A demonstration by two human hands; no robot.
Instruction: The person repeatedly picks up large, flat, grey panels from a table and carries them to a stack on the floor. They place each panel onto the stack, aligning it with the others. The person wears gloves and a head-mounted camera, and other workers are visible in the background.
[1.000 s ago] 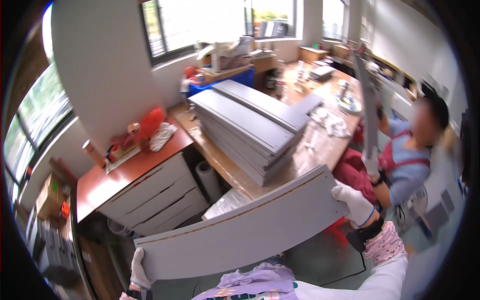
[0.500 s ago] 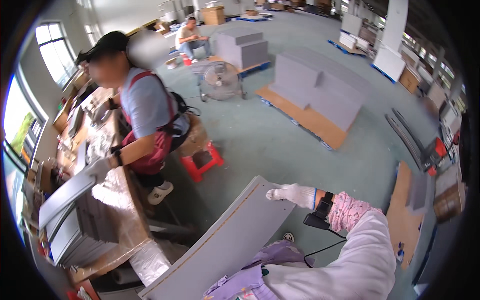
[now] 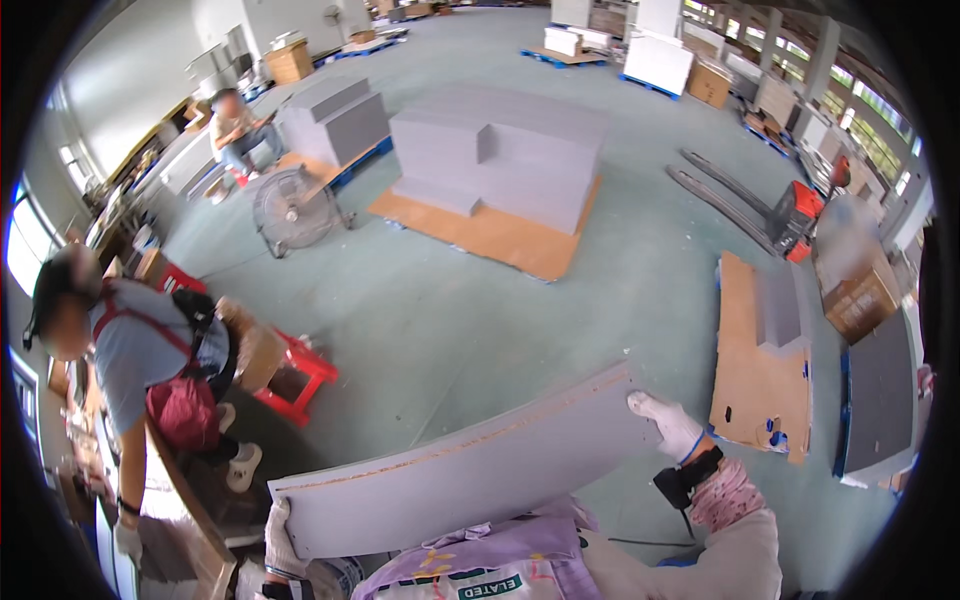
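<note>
Head view: gloved left hand (image 3: 283, 537) and right hand (image 3: 668, 423) grip a long, flat grey board (image 3: 470, 470) by its ends.

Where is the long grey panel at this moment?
In the head view, the grey panel is low in the middle, held between the left hand and the right hand, above the green floor.
</note>
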